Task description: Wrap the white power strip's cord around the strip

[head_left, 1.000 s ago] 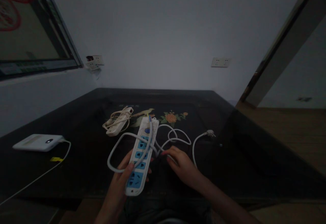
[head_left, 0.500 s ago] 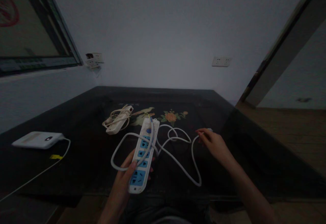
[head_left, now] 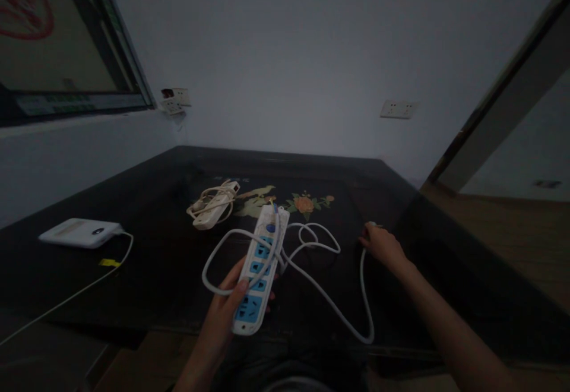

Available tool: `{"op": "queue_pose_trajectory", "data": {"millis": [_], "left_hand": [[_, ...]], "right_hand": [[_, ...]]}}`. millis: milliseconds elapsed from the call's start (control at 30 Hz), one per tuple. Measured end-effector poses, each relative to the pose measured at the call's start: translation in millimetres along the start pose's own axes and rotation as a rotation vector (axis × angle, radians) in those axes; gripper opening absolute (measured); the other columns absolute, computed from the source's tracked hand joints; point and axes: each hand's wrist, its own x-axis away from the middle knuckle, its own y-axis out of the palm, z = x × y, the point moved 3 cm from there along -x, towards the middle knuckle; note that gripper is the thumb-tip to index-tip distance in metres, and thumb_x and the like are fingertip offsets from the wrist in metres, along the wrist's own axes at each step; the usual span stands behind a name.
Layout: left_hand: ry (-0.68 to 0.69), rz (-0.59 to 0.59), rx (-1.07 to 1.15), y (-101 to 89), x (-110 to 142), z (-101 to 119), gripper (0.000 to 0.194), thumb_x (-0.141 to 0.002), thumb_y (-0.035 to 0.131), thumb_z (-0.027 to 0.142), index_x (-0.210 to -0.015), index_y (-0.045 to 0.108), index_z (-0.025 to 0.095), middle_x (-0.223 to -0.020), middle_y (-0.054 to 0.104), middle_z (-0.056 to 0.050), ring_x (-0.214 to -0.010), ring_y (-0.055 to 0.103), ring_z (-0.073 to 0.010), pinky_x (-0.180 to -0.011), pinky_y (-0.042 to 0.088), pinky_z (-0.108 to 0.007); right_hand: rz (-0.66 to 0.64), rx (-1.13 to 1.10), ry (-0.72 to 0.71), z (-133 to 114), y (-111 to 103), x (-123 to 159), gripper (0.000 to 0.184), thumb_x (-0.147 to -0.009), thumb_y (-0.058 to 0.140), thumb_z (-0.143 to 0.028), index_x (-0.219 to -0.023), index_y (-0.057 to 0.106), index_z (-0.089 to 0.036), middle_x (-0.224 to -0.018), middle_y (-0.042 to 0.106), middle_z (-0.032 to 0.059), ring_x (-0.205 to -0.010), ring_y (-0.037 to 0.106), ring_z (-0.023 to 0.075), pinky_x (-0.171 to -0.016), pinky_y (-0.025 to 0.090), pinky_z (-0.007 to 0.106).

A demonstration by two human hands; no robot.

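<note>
A white power strip [head_left: 246, 325] with blue sockets is tilted up over the table's front part, its lower half gripped by my left hand [head_left: 227, 297]. My left thumb lies on its face and the fingers curl round behind. The strip's own grey-white cable [head_left: 327, 297] loops over its face and trails in curves to the right. Closed round the cable's far end is my right hand [head_left: 383, 246]; a small pale piece shows above the fingers, too hidden to make out fully. Behind the strip lies a second, cream power strip [head_left: 212, 212] with its cord wrapped round it.
The dark table [head_left: 312, 169] bears a painted flower and bird. At the left lies a white power bank [head_left: 82, 233] with a thin cable and a yellow tag [head_left: 109, 262]. Wall sockets [head_left: 398, 108] sit on the back wall; a window [head_left: 66, 41] is at the left.
My right hand has moved right, drawing the cable's end with it and widening the bend near the front edge. My left hand still holds the strip. The whole view has shifted slightly.
</note>
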Motion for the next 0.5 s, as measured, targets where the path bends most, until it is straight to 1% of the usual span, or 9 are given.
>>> {"op": "queue_pose_trajectory", "data": {"millis": [33, 67, 133, 200, 267, 333, 367, 433, 500], "left_hand": [[0.002, -0.007, 0.005, 0.6, 0.3, 0.4, 0.073, -0.075, 0.068, 0.047, -0.136, 0.045, 0.015, -0.102, 0.073, -0.015, -0.073, 0.070, -0.0247, -0.059, 0.056, -0.032], [0.006, -0.014, 0.009, 1.0, 0.4, 0.8, 0.071, -0.075, 0.068, 0.047, -0.135, 0.046, 0.015, -0.102, 0.073, -0.015, -0.073, 0.070, -0.0245, -0.058, 0.056, -0.032], [0.015, -0.024, 0.019, 0.6, -0.3, 1.4, 0.070, -0.075, 0.068, 0.047, -0.134, 0.047, 0.014, -0.102, 0.073, -0.015, -0.072, 0.069, -0.0243, -0.058, 0.056, -0.032], [0.019, -0.029, 0.025, -1.4, -2.3, 1.5, 0.072, -0.075, 0.068, 0.047, -0.134, 0.046, 0.013, -0.101, 0.072, -0.016, -0.071, 0.069, -0.0246, -0.057, 0.056, -0.032], [0.016, -0.035, 0.025, -4.4, -5.2, 1.4, 0.075, -0.074, 0.069, 0.048, -0.136, 0.044, 0.013, -0.102, 0.072, -0.017, -0.071, 0.069, -0.0251, -0.056, 0.056, -0.033], [0.010, -0.040, 0.017, -6.9, -8.3, 1.8, 0.077, -0.074, 0.070, 0.048, -0.137, 0.042, 0.013, -0.104, 0.071, -0.018, -0.073, 0.069, -0.0259, -0.057, 0.056, -0.034], [0.014, -0.039, 0.012, -7.8, -9.6, 2.5, 0.076, -0.074, 0.070, 0.048, -0.137, 0.042, 0.013, -0.105, 0.071, -0.017, -0.073, 0.069, -0.0260, -0.058, 0.057, -0.034], [0.036, -0.033, 0.005, -8.3, -11.6, 5.0, 0.073, -0.075, 0.068, 0.047, -0.135, 0.044, 0.013, -0.105, 0.071, -0.017, -0.072, 0.070, -0.0255, -0.057, 0.057, -0.033], [0.074, -0.029, 0.012, -7.6, -12.7, 8.6, 0.069, -0.076, 0.068, 0.046, -0.132, 0.046, 0.012, -0.102, 0.072, -0.016, -0.070, 0.069, -0.0248, -0.054, 0.056, -0.032]], "right_hand": [[0.004, -0.040, -0.013, 2.6, 0.1, -0.9, 0.004, -0.083, 0.054, -0.018, -0.087, 0.056, -0.018, -0.090, 0.067, 0.0121, -0.086, 0.067, 0.0259, -0.069, 0.046, 0.033], [0.006, -0.090, -0.027, 4.1, 0.3, -1.5, 0.006, -0.082, 0.052, -0.014, -0.085, 0.054, -0.019, -0.088, 0.067, 0.0102, -0.084, 0.067, 0.0240, -0.068, 0.046, 0.032], [0.007, -0.188, -0.059, 3.4, -0.1, -2.4, 0.007, -0.083, 0.048, -0.014, -0.087, 0.049, -0.020, -0.085, 0.067, 0.0067, -0.077, 0.068, 0.0196, -0.065, 0.047, 0.029], [0.005, -0.367, -0.091, -1.2, -4.2, -3.6, 0.005, -0.085, 0.047, -0.022, -0.088, 0.044, -0.021, -0.080, 0.067, 0.0039, -0.063, 0.066, 0.0161, -0.057, 0.048, 0.026], [0.022, -0.702, -0.125, -7.7, -15.7, -6.0, 0.022, -0.080, 0.056, -0.036, -0.088, 0.040, -0.022, -0.077, 0.067, 0.0022, -0.051, 0.060, 0.0137, -0.048, 0.045, 0.025], [0.071, -1.082, -0.148, -13.9, -36.2, -9.6, 0.044, -0.065, 0.072, -0.044, -0.087, 0.041, -0.022, -0.078, 0.068, 0.0026, -0.045, 0.054, 0.0112, -0.044, 0.041, 0.023], [0.097, -1.179, -0.151, -17.1, -48.9, -11.2, 0.050, -0.058, 0.077, -0.044, -0.088, 0.044, -0.021, -0.077, 0.069, 0.0026, -0.046, 0.053, 0.0101, -0.045, 0.040, 0.023], [0.144, -1.256, -0.176, -24.9, -78.2, -12.7, 0.053, -0.055, 0.081, -0.042, -0.092, 0.049, -0.020, -0.077, 0.070, 0.0033, -0.047, 0.052, 0.0094, -0.048, 0.041, 0.023], [0.172, -1.231, -0.236, -35.0, -108.8, -10.2, 0.053, -0.057, 0.081, -0.039, -0.099, 0.055, -0.019, -0.078, 0.071, 0.0031, -0.047, 0.051, 0.0086, -0.050, 0.041, 0.023]]}}
